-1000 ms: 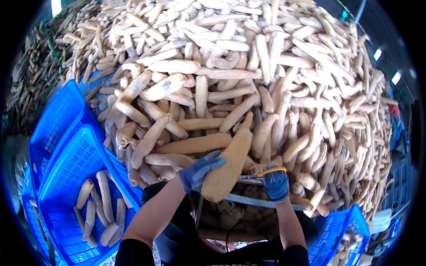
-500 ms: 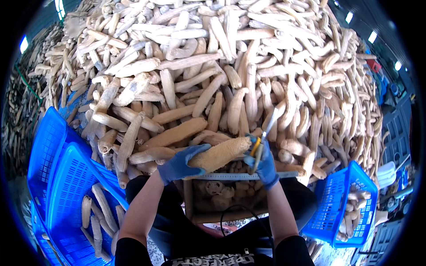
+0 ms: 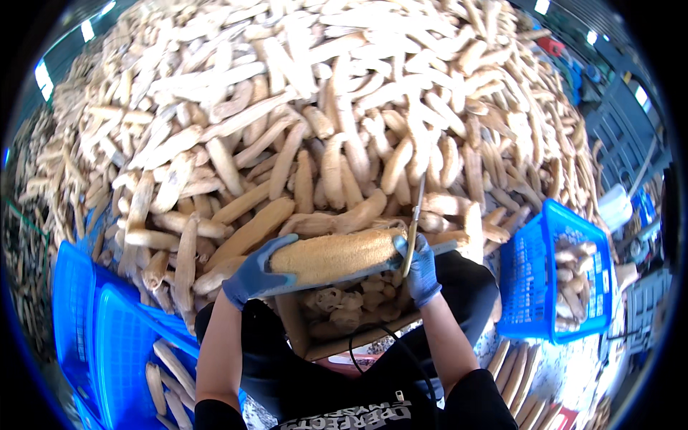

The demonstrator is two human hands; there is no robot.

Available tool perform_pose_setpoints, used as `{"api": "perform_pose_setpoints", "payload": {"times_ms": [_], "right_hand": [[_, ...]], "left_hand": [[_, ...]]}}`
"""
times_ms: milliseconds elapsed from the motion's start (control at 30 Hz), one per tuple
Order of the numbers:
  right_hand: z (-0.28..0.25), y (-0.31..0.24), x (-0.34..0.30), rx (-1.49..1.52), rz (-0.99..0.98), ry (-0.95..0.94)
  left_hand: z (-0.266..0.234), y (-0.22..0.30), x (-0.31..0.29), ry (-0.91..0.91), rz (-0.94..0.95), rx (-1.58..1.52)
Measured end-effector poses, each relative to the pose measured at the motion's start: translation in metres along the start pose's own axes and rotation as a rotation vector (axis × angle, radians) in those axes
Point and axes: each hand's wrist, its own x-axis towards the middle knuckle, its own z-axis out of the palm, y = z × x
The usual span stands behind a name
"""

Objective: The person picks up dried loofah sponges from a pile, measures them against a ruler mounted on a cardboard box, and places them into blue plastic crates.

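Head view: above a brown box (image 3: 322, 349) heaped with pale chunks (image 3: 351, 304), the blue-gloved left hand (image 3: 259, 271) grips one end of a thick tan loofah (image 3: 337, 254), while the gloved right hand (image 3: 421, 271) is wrapped around a slender metal-tipped tool (image 3: 418, 208) at its other end. Left of the box, a blue crate (image 3: 118, 333) holds several long loofahs (image 3: 174, 365); right of it, a blue basket (image 3: 528, 287) (slatted sides) holds shorter pale pieces (image 3: 573, 287).

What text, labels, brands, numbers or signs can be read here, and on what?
Black shirt: pale lettering, partly legible; wording not copied here.
Ruler-like strip along the loofah: any markings too small or blurred to read.
Elsewhere: nothing readable.
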Motion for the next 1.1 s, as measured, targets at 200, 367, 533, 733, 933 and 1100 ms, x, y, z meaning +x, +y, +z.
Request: {"api": "perform_pose_setpoints", "payload": {"times_ms": [200, 367, 533, 733, 933, 1100], "right_hand": [[-0.096, -0.103, -0.098, -0.136, -0.128, -0.195], [-0.209, -0.048, -0.181, -0.256, -0.223, 0.309], [-0.319, -0.106, -0.444, 0.355, -0.236, 1.418], [-0.384, -0.168, -0.835, 0.249, -1.611, 2.204], [-0.440, -0.159, -0.716, 0.200, -1.369, 1.715], [-0.445, -0.118, -0.471, 0.166, -0.613, 1.512]], "left_hand": [[0.078, 0.036, 0.061, -0.365, -0.025, -0.272], [0.134, -0.032, 0.100, -0.350, -0.128, -0.425], [0.111, -0.060, 0.143, -0.381, -0.299, -0.190], [0.126, -0.040, 0.127, -0.447, -0.395, -0.343], [-0.022, -0.148, 0.111, -0.149, -0.321, -0.484], [0.024, -0.083, 0.107, 0.106, -0.330, -0.446]]}}
